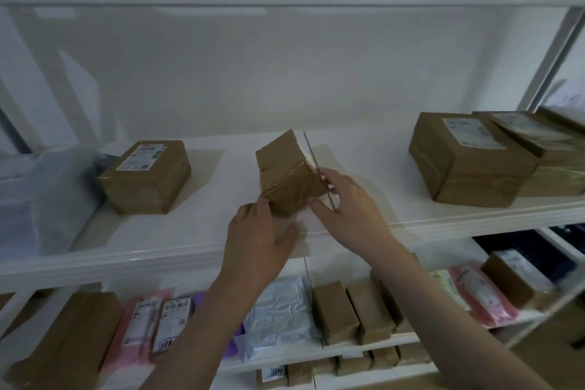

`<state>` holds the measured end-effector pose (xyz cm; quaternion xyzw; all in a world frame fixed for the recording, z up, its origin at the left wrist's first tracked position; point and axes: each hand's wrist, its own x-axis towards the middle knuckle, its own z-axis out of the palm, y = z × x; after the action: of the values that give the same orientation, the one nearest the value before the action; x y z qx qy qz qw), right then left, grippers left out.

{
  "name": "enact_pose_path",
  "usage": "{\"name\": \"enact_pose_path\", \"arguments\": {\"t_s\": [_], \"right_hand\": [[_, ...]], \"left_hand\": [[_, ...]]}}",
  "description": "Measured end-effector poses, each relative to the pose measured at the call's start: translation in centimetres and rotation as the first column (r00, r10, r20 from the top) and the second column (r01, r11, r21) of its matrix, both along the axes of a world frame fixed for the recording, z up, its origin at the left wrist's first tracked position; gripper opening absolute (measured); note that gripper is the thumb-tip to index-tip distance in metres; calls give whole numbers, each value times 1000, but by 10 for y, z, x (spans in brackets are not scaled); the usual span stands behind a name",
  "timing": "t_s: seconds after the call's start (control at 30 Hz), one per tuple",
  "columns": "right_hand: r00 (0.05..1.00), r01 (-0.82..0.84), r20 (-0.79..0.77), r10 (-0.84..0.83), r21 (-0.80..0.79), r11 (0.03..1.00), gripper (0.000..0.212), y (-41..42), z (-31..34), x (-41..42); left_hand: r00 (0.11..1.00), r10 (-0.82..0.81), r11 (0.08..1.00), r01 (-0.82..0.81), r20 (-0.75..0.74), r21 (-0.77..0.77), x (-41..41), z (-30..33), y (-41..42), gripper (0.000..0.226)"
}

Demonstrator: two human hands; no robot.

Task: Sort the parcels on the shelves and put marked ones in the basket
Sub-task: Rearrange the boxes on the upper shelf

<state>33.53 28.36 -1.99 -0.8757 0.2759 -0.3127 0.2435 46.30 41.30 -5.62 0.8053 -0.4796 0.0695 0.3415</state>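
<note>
Both hands grip one tilted brown parcel (286,176) over the white shelf (190,231): left hand (261,239) pinches its near-left corner, right hand (346,204) holds its right side.

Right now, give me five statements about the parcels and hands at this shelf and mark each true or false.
1. Both hands grip the small brown parcel at the middle of the shelf. True: the left hand and the right hand are on it.
2. That parcel lies flat. False: it is tilted up on one edge.
3. The brown box to the left carries a label on top. True.
4. The grey bag sits at the right end of this shelf. False: it is at the left end.
5. The large box on the right is held by a hand. False: no hand touches it.
</note>
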Motion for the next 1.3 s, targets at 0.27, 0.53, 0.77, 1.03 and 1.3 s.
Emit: {"name": "enact_pose_path", "arguments": {"t_s": [0.27,0.53,0.77,1.03,1.3], "right_hand": [[999,-38,22,39,-50,998,54,20,13,38],[992,-109,-55,111,32,994,67,32,-3,83],[989,-138,-53,142,75,988,62,20,-7,92],[974,-208,77,214,-70,975,69,15,11,63],[978,-64,150,147,-453,889,56,22,44,22]], "left_hand": [[971,212,948,-231,108,220,26,19,47,47],[988,115,981,-96,-107,167,86,27,54,87],[990,-65,998,67,-127,11,87,30,32,62],[977,-34,993,57,210,-102,63,41,37,63],[892,58,970,56,449,-237,39,72,45,55]]}}
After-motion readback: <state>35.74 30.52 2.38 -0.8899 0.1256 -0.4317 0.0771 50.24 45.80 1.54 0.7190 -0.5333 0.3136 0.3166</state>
